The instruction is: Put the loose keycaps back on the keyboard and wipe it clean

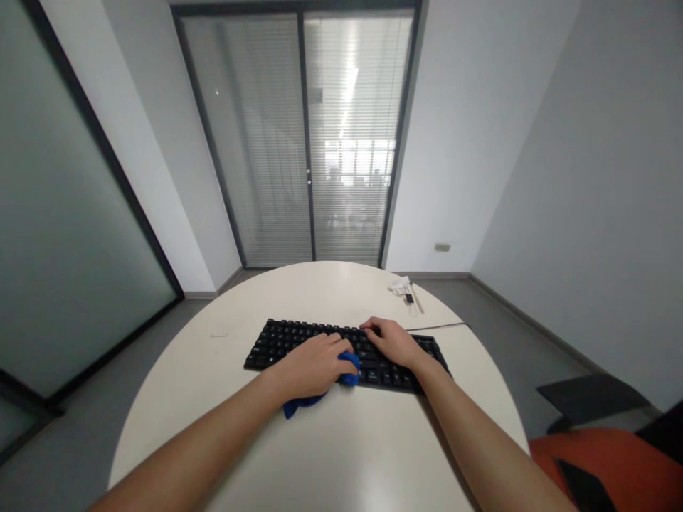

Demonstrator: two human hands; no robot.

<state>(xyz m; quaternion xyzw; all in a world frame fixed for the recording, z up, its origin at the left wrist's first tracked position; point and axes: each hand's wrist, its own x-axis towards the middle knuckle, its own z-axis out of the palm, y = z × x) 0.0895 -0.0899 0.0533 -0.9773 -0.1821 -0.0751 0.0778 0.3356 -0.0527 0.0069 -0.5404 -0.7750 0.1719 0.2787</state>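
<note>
A black keyboard (309,331) lies across the middle of the round white table, turned slightly. Under and between the fingers of my left hand (320,364) is a blue cloth (349,370), pressed against the keyboard's front keys. Part of the cloth hangs out below my palm onto the tabletop. My right hand (393,341) rests on the keyboard's right half, fingers curled over its back edge. The keys beneath both hands are hidden.
At the back right of the table (331,284) lie a crumpled white tissue (399,285), a thin stick-like tool (417,299) and a small black-and-clear item (409,299). A cable (437,327) runs off the right edge. An orange chair (602,466) stands at the lower right.
</note>
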